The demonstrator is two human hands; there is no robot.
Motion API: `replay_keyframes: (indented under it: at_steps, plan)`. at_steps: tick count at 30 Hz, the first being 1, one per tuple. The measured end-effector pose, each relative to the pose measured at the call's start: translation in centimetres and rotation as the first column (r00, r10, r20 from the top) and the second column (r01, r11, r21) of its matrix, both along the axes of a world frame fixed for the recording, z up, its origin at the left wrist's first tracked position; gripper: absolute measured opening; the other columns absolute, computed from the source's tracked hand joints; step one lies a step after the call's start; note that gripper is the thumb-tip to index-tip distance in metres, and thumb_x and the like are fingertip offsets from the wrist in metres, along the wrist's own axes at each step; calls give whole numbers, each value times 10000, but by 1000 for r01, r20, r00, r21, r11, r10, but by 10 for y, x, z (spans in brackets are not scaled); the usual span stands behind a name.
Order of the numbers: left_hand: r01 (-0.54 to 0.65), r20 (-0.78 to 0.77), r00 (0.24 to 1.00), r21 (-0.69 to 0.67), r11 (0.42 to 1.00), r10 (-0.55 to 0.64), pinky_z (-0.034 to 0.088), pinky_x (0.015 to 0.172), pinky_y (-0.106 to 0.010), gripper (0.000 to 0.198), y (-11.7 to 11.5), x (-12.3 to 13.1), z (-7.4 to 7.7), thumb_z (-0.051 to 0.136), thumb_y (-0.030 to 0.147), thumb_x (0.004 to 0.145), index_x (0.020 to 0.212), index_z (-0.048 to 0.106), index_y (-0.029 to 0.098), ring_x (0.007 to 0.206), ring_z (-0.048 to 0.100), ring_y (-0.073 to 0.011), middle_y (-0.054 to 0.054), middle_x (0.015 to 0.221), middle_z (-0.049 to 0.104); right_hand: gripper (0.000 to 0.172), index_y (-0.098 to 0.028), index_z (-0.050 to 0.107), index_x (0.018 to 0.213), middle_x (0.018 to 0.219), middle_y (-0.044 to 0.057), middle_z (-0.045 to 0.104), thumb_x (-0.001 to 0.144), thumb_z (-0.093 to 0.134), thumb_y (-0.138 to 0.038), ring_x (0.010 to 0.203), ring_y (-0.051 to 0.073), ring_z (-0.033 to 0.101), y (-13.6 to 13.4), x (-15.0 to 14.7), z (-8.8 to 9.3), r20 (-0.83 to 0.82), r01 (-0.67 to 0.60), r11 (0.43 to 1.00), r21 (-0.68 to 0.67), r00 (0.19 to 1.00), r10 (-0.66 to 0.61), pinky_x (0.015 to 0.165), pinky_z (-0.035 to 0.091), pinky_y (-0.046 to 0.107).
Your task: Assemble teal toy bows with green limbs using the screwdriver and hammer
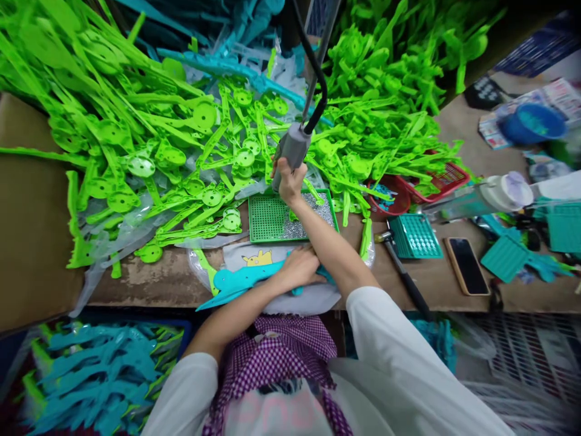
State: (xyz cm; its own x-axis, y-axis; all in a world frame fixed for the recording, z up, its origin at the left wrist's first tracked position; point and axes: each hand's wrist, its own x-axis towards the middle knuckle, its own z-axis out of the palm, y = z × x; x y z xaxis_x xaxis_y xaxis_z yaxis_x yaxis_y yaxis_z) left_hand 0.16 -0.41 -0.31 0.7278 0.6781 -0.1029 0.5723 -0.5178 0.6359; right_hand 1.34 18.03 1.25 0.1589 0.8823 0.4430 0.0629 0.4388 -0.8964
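My right hand (287, 180) is wrapped round the grey handle of a hanging power screwdriver (294, 145), which has a black cable running up from it. Its tip is hidden behind the hand, over a green perforated tray (265, 219) strewn with small silver screws. My left hand (297, 268) lies closed over a teal plastic part (245, 280) at the table's front edge, on a white cloth with a yellow cartoon print (258, 258).
Heaps of bright green plastic parts (149, 139) cover the table's back and left. Red baskets (447, 180), a teal tray (415, 236), a hammer (399, 260) and a phone (466, 266) lie to the right. A bin of teal parts (100, 375) sits lower left.
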Motion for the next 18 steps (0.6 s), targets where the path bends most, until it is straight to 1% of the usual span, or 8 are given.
replay_keyframes:
  at_steps: [4,7,13,18]
  plan:
    - [-3,6,1000,-31,1000,3,478,1048,-472,572,-1,0,2,803,391,809,1280,623,121,1284,568,-368,-199,1361,636,676,-235,581,716,564,-32,496,812,395,-877,485,118,545,0,2,-4,50,2,1000,-3,999,-2,542,516,325]
    - [-10,22,1000,-47,999,11,472,1049,-471,596,-1,-1,3,823,382,789,1271,628,91,1271,573,-384,-221,1341,640,683,-235,593,738,585,-18,508,820,377,-878,515,133,561,0,3,-4,66,11,1000,-4,998,-11,553,523,338]
    - [-32,43,998,-74,997,36,474,1049,-484,597,0,0,1,851,379,759,1243,651,94,1266,580,-402,-232,1324,650,710,-236,583,763,582,-19,511,802,339,-902,524,139,575,2,4,-8,100,50,998,-24,994,-47,537,503,334]
    - [-52,55,997,-85,995,56,464,1054,-478,561,0,0,0,851,381,752,1228,665,149,1258,587,-392,-191,1324,664,708,-222,632,795,604,12,573,831,348,-869,564,163,615,2,5,-7,127,34,997,-71,992,-25,601,558,367]
